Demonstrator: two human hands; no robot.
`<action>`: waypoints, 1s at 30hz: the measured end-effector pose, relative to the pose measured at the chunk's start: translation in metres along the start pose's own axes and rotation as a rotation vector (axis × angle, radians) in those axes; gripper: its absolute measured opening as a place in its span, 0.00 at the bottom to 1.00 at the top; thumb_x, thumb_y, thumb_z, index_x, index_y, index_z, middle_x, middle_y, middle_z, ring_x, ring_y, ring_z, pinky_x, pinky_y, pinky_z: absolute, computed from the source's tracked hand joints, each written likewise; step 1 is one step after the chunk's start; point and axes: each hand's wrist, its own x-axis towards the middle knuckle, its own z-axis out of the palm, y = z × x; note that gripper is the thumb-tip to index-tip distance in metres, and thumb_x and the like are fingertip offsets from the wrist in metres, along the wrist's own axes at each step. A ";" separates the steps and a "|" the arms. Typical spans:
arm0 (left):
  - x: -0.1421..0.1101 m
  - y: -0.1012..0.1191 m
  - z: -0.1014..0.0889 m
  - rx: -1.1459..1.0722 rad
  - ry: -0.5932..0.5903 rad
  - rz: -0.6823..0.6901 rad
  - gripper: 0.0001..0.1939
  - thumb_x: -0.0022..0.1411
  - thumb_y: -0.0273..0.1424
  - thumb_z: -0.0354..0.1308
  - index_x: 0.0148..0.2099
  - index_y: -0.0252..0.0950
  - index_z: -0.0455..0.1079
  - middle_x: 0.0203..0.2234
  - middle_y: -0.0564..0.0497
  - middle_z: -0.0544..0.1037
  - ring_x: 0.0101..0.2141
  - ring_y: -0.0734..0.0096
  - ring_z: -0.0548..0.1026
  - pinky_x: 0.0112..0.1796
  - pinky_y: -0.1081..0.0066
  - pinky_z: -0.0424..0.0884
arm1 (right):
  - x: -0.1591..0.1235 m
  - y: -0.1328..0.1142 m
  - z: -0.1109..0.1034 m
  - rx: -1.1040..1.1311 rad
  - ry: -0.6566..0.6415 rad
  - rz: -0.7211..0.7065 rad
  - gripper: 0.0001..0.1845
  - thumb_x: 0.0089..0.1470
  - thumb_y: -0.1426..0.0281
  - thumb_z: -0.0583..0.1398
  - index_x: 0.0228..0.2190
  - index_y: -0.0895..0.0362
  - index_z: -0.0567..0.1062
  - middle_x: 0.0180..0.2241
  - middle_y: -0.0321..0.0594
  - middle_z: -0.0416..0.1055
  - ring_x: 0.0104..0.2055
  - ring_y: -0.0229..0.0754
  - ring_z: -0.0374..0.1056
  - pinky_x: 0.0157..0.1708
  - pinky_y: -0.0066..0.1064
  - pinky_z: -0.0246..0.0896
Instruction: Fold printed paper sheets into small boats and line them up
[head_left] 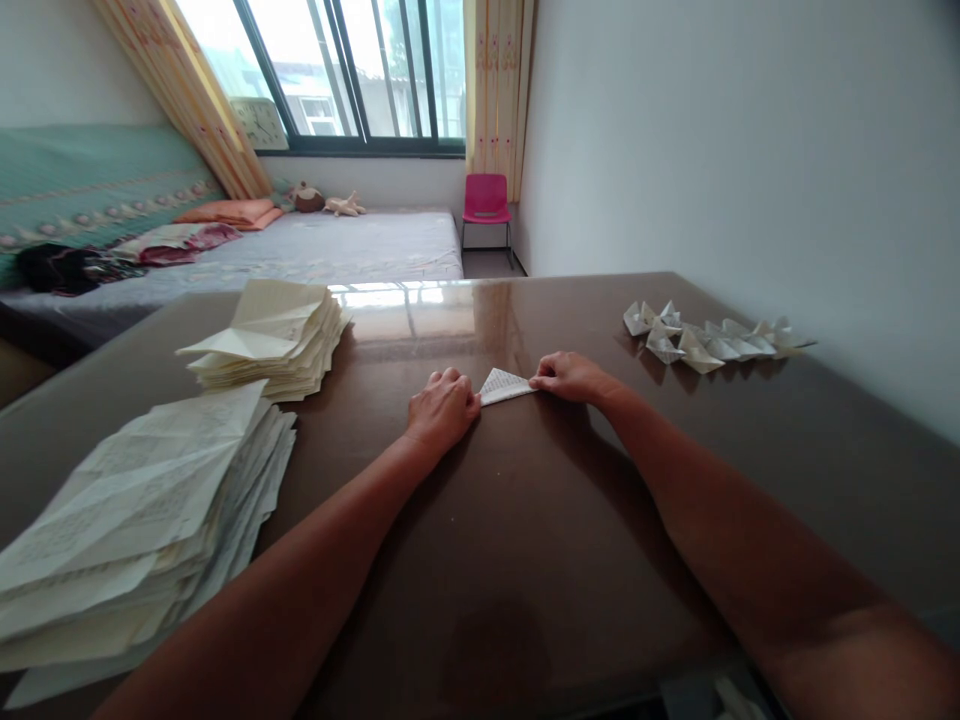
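Between my two hands is a small folded paper (506, 385), printed with text and shaped like a low triangle with a band along its lower edge. My left hand (444, 405) grips its left corner, fingers curled in. At the opposite corner, my right hand (568, 377) pinches the paper between thumb and fingers. The paper is at or just above the brown glossy table (450, 560); I cannot tell if it touches. Several folded paper boats (701, 350) stand in a cluster on the table's right side.
Two stacks of creased sheets lie on the left: a cream stack (262, 345) farther off and a larger printed stack (142, 500) nearer, beside my left forearm. A white wall (750, 150) runs along the right. Beyond the table are a bed (360, 245) and a pink chair (486, 200).
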 end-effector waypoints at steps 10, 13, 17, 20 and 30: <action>-0.002 0.012 0.000 0.076 0.135 0.263 0.17 0.66 0.32 0.48 0.57 0.44 0.63 0.47 0.48 0.69 0.49 0.61 0.64 0.43 0.65 0.66 | -0.002 -0.003 0.000 -0.032 -0.008 0.021 0.15 0.53 0.57 0.57 0.35 0.52 0.77 0.37 0.39 0.76 0.36 0.42 0.69 0.29 0.28 0.55; 0.000 0.016 0.001 0.089 0.082 0.446 0.19 0.67 0.32 0.49 0.59 0.49 0.62 0.46 0.50 0.70 0.47 0.62 0.64 0.44 0.65 0.64 | -0.002 -0.002 0.002 -0.019 -0.002 0.014 0.14 0.53 0.57 0.57 0.34 0.52 0.76 0.36 0.39 0.76 0.36 0.41 0.69 0.29 0.28 0.54; 0.002 0.019 0.002 0.160 0.032 0.488 0.18 0.67 0.34 0.48 0.59 0.50 0.63 0.45 0.49 0.70 0.44 0.63 0.65 0.39 0.67 0.63 | -0.002 0.000 0.006 0.000 0.048 0.012 0.13 0.52 0.58 0.58 0.32 0.53 0.76 0.34 0.38 0.76 0.35 0.41 0.69 0.30 0.28 0.54; 0.001 0.019 0.001 0.194 0.035 0.493 0.19 0.68 0.33 0.47 0.59 0.49 0.61 0.46 0.49 0.69 0.44 0.64 0.65 0.38 0.68 0.63 | -0.006 -0.002 0.008 0.025 0.227 -0.020 0.10 0.52 0.63 0.59 0.35 0.54 0.74 0.36 0.38 0.75 0.35 0.39 0.68 0.31 0.27 0.55; 0.000 0.020 0.001 0.237 0.034 0.492 0.20 0.68 0.33 0.47 0.61 0.50 0.58 0.48 0.49 0.69 0.46 0.64 0.65 0.37 0.69 0.64 | -0.014 -0.016 0.015 -0.107 0.152 -0.100 0.12 0.57 0.59 0.55 0.35 0.52 0.73 0.35 0.39 0.76 0.34 0.41 0.70 0.28 0.27 0.52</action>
